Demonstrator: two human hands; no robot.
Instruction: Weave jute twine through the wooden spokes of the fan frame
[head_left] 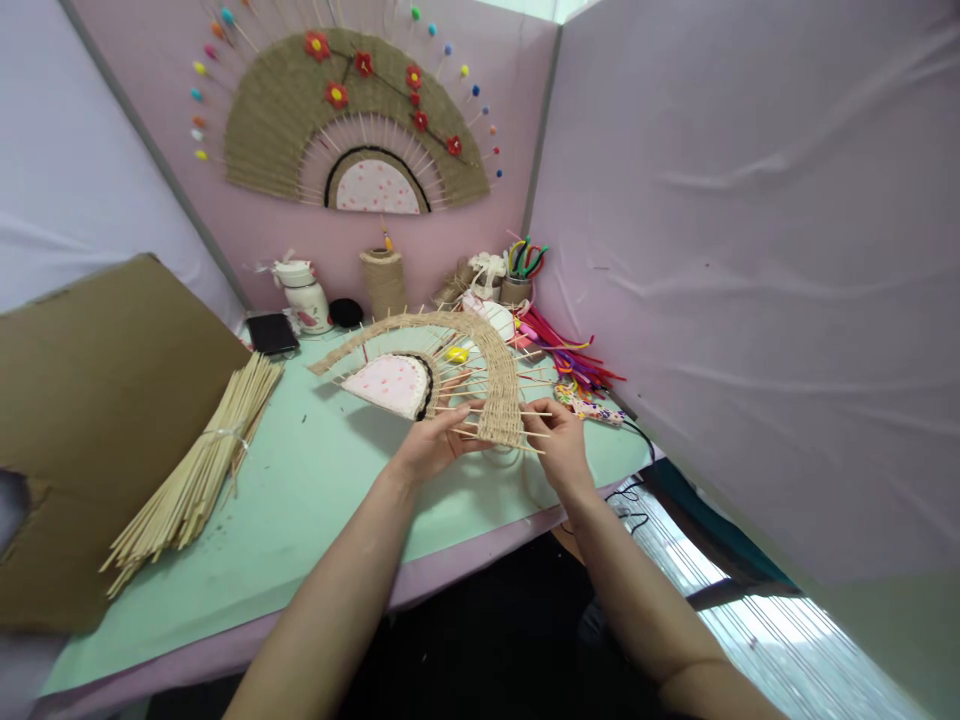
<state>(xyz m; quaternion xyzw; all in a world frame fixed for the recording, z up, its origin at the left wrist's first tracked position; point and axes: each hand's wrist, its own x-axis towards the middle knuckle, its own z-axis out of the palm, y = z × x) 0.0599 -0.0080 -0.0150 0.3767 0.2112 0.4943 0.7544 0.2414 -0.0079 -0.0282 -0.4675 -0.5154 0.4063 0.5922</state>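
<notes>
- The woven fan [501,385] is held above the front of the green tabletop [322,500], its nearer end between the two hands; the left hand [435,440] grasps it with the thumb on top and fingers spread beneath the spokes, probably to keep the light frame steady; the right hand [556,432] has its fingers closed on the spoke ends at the outer edge, apparently to work there with control; whether they also pinch the cord [525,482] looping below, I cannot tell.
- The larger fan [274,115] hangs on the pink wall straight ahead, perhaps as a pattern within sight; the twine spool [383,285] stands upright beneath it; the stick bundle [199,450] lies to the left, tied round its middle, likely so that the sticks stay together.
- The held fan's band is a coarse, tan, ribbed weave, curved into an arch over thin, pale spokes that jut past its outer edge; at its inner side sits a half-round panel [390,385] of spotted pink material, rimmed with a dark braid.
- The wall fan carries red flowers and coloured beads; fuzzy, bright stems [574,352] lie loosely at the right; the cardboard [97,400] is flat, brown and stiff-looking.
</notes>
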